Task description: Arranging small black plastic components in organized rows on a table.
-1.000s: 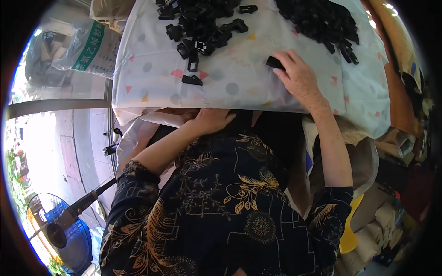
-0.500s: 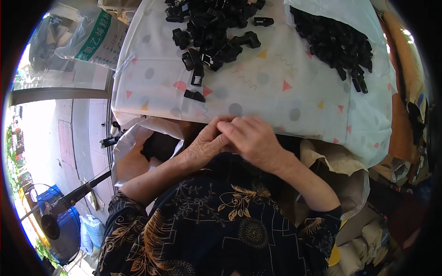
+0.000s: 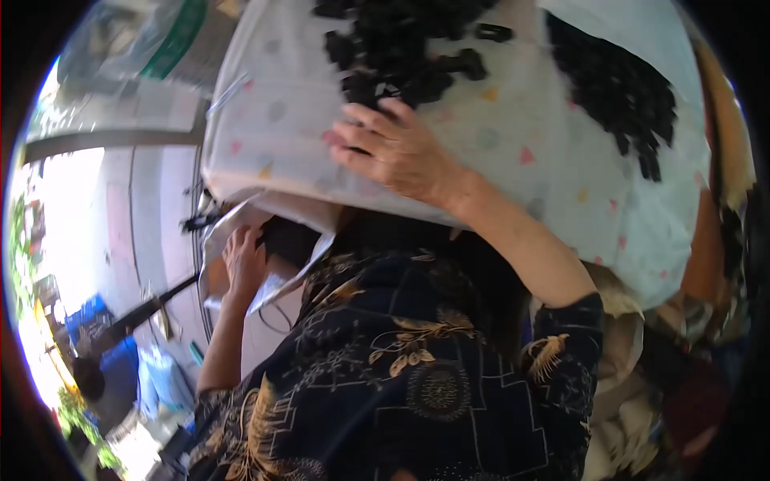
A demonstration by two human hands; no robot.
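Note:
My right hand [image 3: 393, 156] is over the patterned tablecloth, its fingers spread at the near edge of a heap of small black plastic parts [image 3: 393, 48]. It covers some of the cloth there, and whatever lies beneath the palm is hidden. My left hand [image 3: 245, 260] is down at the mouth of a white bag [image 3: 216, 276] hanging at the table's left front corner. Its fingers point into the bag, slightly apart, and nothing shows in them. Something dark lies inside that bag [image 3: 289, 240].
A second heap of black parts [image 3: 618, 88] lies on a white sheet at the table's right. Below the right front edge hangs a pale bag [image 3: 622, 329]. A fan [image 3: 108, 377] stands at the lower left, with a clear plastic sack [image 3: 172, 48] behind the table's left side.
My hands were together at the table's front edge. The right has moved forward to the heap, the left down and left to the white bag. The view has shifted and blurred.

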